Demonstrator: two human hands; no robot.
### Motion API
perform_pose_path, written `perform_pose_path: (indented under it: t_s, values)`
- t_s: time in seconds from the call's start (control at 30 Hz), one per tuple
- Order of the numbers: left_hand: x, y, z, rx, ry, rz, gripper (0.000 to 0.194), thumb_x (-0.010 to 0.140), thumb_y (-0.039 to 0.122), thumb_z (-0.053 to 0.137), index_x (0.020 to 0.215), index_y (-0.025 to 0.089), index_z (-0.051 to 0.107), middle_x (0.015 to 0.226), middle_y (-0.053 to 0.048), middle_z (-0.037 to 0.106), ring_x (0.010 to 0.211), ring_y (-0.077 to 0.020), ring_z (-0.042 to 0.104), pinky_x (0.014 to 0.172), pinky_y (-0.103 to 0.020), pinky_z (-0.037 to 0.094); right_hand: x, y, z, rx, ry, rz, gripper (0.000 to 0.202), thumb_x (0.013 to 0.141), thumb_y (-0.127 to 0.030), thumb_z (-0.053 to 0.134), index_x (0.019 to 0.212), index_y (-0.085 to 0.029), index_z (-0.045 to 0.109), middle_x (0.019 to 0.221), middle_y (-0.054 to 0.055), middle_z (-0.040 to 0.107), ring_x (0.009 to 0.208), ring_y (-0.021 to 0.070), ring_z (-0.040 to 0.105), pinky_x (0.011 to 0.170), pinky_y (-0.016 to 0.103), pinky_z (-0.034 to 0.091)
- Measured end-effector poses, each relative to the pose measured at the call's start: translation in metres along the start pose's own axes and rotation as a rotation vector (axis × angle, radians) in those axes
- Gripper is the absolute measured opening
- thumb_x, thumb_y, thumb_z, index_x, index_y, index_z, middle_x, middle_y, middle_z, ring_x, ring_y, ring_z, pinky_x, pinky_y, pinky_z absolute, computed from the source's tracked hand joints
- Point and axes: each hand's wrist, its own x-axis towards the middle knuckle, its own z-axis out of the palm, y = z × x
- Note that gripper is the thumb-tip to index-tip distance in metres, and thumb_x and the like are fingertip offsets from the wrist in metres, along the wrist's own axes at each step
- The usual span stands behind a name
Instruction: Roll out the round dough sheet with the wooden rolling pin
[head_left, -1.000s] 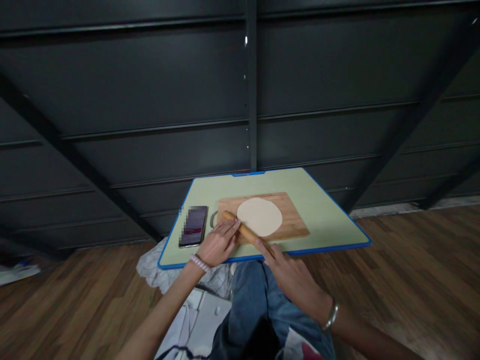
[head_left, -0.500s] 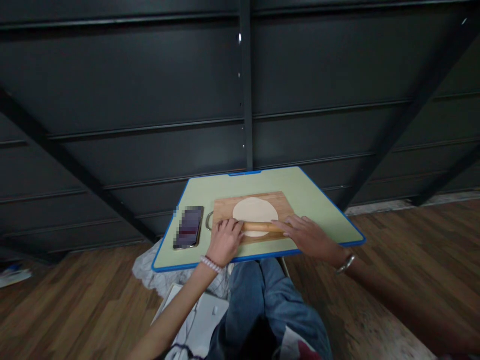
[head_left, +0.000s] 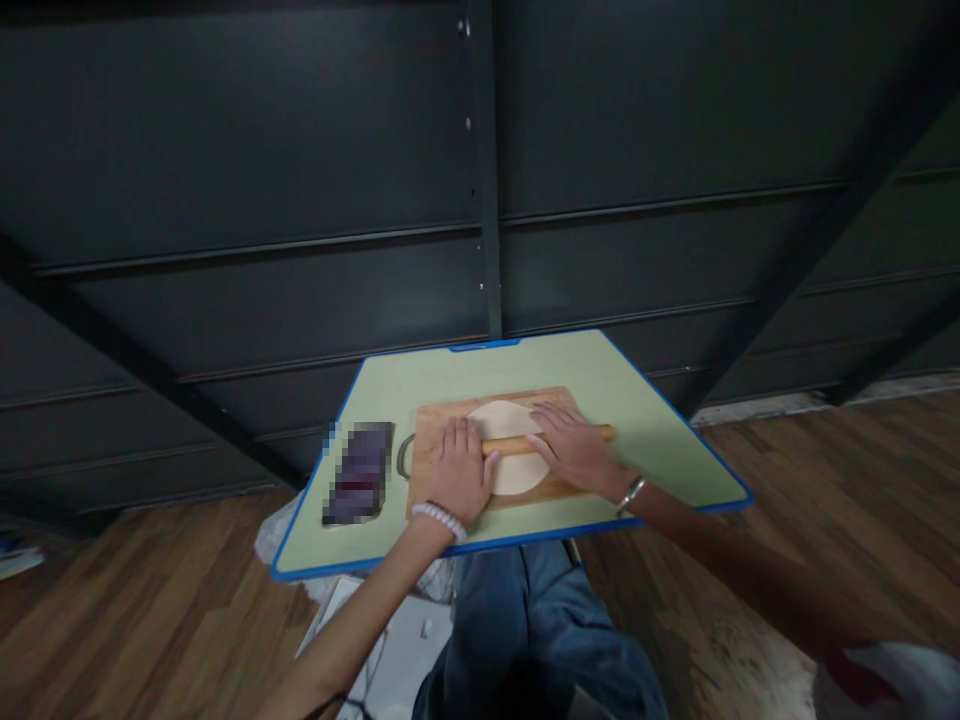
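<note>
A flat round of pale dough (head_left: pixel 512 472) lies on a wooden board (head_left: pixel 427 432) on a light green table with a blue rim (head_left: pixel 660 440). A wooden rolling pin (head_left: pixel 516 444) lies crosswise over the dough. My left hand (head_left: pixel 461 470) presses flat on the pin's left end. On the pin's right part rests my right hand (head_left: pixel 574 448), fingers stretched out toward the dough's middle. The pin's right tip sticks out past my right hand, beyond the board's edge.
A phone (head_left: pixel 360 472) lies on the table left of the board. A dark metal wall (head_left: pixel 480 180) stands right behind the table. My legs in blue jeans (head_left: pixel 540 630) are under the table's front edge, with white cloth (head_left: pixel 397 640) on the wooden floor.
The rolling pin swung from a diagonal at the board's near left to lie crosswise over the dough's middle. Both hands moved forward with it, and my right hand came onto the board.
</note>
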Motion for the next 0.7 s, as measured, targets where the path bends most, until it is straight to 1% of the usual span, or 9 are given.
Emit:
perform_pose_path:
  t_s: [0.1, 0.17, 0.2, 0.27, 0.3, 0.37, 0.5, 0.6, 0.7]
  values:
    - [0.038, -0.009, 0.004, 0.009, -0.031, -0.084, 0.056, 0.093, 0.043, 0.029, 0.134, 0.009, 0.044, 0.137, -0.019, 0.049, 0.134, -0.0343, 0.034, 0.108, -0.052, 0.028, 0.04, 0.019, 0.015, 0.008, -0.067, 0.05, 0.041, 0.099, -0.033, 0.03, 0.123, -0.009, 0.053, 0.128, 0.017, 0.057, 0.124, 0.022, 0.047, 0.106, 0.04, 0.031]
    - [0.064, -0.017, 0.009, 0.0, -0.089, -0.15, 0.057, 0.094, 0.044, 0.023, 0.133, 0.009, 0.047, 0.137, -0.018, 0.049, 0.136, -0.0331, 0.031, 0.107, -0.051, 0.029, 0.067, 0.033, 0.025, 0.045, -0.137, 0.1, 0.04, 0.1, -0.033, 0.028, 0.126, -0.011, 0.05, 0.129, 0.016, 0.056, 0.124, 0.0205, 0.048, 0.103, 0.037, 0.034]
    - [0.077, -0.022, 0.012, -0.014, -0.126, -0.174, 0.059, 0.095, 0.046, 0.021, 0.134, 0.01, 0.046, 0.14, -0.017, 0.047, 0.137, -0.0324, 0.029, 0.108, -0.05, 0.029, 0.08, 0.039, 0.029, 0.069, -0.174, 0.122, 0.04, 0.1, -0.033, 0.028, 0.126, -0.01, 0.049, 0.129, 0.016, 0.056, 0.123, 0.02, 0.047, 0.102, 0.035, 0.034]
    - [0.1, -0.032, 0.02, -0.054, -0.207, -0.206, 0.063, 0.095, 0.048, 0.016, 0.138, 0.009, 0.041, 0.145, -0.016, 0.04, 0.14, -0.0304, 0.021, 0.11, -0.051, 0.026, 0.103, 0.049, 0.036, 0.081, -0.187, 0.143, 0.042, 0.1, -0.035, 0.028, 0.125, -0.009, 0.049, 0.127, 0.017, 0.057, 0.122, 0.0198, 0.049, 0.101, 0.033, 0.035]
    - [0.11, -0.037, 0.024, -0.074, -0.248, -0.225, 0.063, 0.095, 0.047, 0.014, 0.139, 0.009, 0.038, 0.148, -0.015, 0.035, 0.142, -0.0303, 0.016, 0.111, -0.052, 0.023, 0.112, 0.053, 0.039, 0.088, -0.192, 0.145, 0.042, 0.1, -0.035, 0.03, 0.126, -0.009, 0.049, 0.127, 0.017, 0.057, 0.121, 0.0195, 0.049, 0.101, 0.032, 0.035]
    - [0.127, -0.045, 0.031, -0.096, -0.296, -0.264, 0.064, 0.095, 0.047, 0.012, 0.14, 0.009, 0.037, 0.15, -0.014, 0.031, 0.142, -0.0297, 0.012, 0.112, -0.052, 0.021, 0.127, 0.06, 0.044, 0.1, -0.194, 0.139, 0.04, 0.1, -0.035, 0.031, 0.125, -0.011, 0.05, 0.127, 0.014, 0.057, 0.12, 0.0183, 0.05, 0.1, 0.03, 0.035]
    - [0.145, -0.052, 0.037, -0.059, -0.263, -0.258, 0.059, 0.096, 0.044, 0.015, 0.134, 0.01, 0.045, 0.146, -0.014, 0.038, 0.142, -0.0285, 0.015, 0.113, -0.048, 0.023, 0.141, 0.068, 0.051, 0.107, -0.191, 0.156, 0.034, 0.1, -0.028, 0.031, 0.117, -0.013, 0.056, 0.12, 0.012, 0.062, 0.112, 0.0176, 0.055, 0.095, 0.027, 0.037]
    - [0.148, -0.052, 0.038, -0.011, -0.234, -0.21, 0.052, 0.094, 0.038, 0.023, 0.129, 0.011, 0.051, 0.143, -0.014, 0.044, 0.142, -0.0279, 0.017, 0.112, -0.048, 0.022, 0.143, 0.07, 0.055, 0.102, -0.193, 0.177, 0.033, 0.1, -0.027, 0.03, 0.113, -0.012, 0.056, 0.116, 0.013, 0.064, 0.105, 0.0174, 0.058, 0.092, 0.027, 0.037]
    - [0.146, -0.051, 0.038, 0.002, -0.254, -0.175, 0.048, 0.093, 0.032, 0.027, 0.131, 0.012, 0.049, 0.144, -0.013, 0.042, 0.142, -0.0267, 0.017, 0.113, -0.049, 0.021, 0.142, 0.069, 0.054, 0.098, -0.197, 0.177, 0.034, 0.101, -0.027, 0.027, 0.113, -0.013, 0.055, 0.114, 0.012, 0.064, 0.104, 0.0161, 0.058, 0.092, 0.026, 0.036]
